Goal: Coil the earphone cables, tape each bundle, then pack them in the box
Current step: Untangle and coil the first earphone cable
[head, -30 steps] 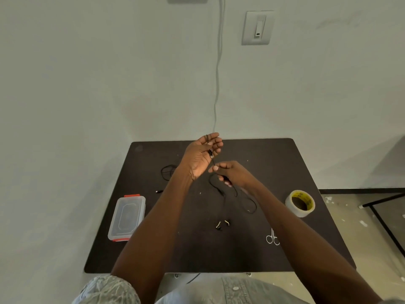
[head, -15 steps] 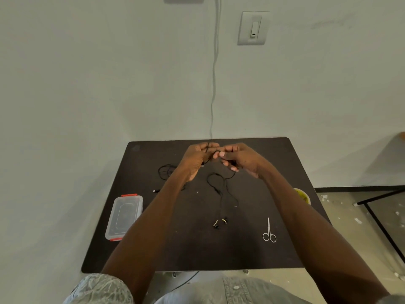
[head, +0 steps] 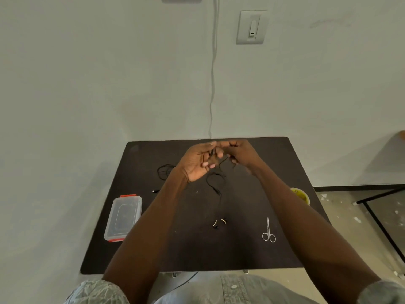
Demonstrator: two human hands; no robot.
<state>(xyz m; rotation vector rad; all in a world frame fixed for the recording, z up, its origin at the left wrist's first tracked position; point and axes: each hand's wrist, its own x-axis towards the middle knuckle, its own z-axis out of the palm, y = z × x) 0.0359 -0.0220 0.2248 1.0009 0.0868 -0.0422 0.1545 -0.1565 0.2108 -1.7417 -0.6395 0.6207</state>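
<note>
Head view, only one I've got. Dark tabletop (head: 241, 249) pushed against a pale wall. Wall has a light switch (head: 252, 27) upper right and a thin white cord (head: 212, 84) running down to the tabletop's far edge.

On the tabletop: clear plastic box (head: 123, 217) with red clips, lid on, near the left edge. Small scissors (head: 268, 231) right of centre, lying flat, handles toward me. Tape roll (head: 302, 195) at the right edge, mostly hidden behind the right forearm; yellow print on it, I can't read it. No other writing I can make out.

Second earphone cable (head: 164, 171) sits loosely coiled on the tabletop left of the left wrist, partly covered by it; a small plug end (head: 155, 191) lies just below that, well apart from the box.

Hands are raised together over the far middle of the tabletop, fingertips touching. Left hand (head: 198, 163) is palm toward me, fingers curled with black cable turns around them. Right hand (head: 242, 153) has fingers curled, pinching the same earphone cable (head: 215, 183) right at the left fingertips. Motion blur there, so exact finger placement I can't tell. The cable's slack drops from the hands in a loop onto the tabletop and runs toward me to the two earbuds (head: 219, 223), which lie between the forearms, apart from the scissors.
</note>
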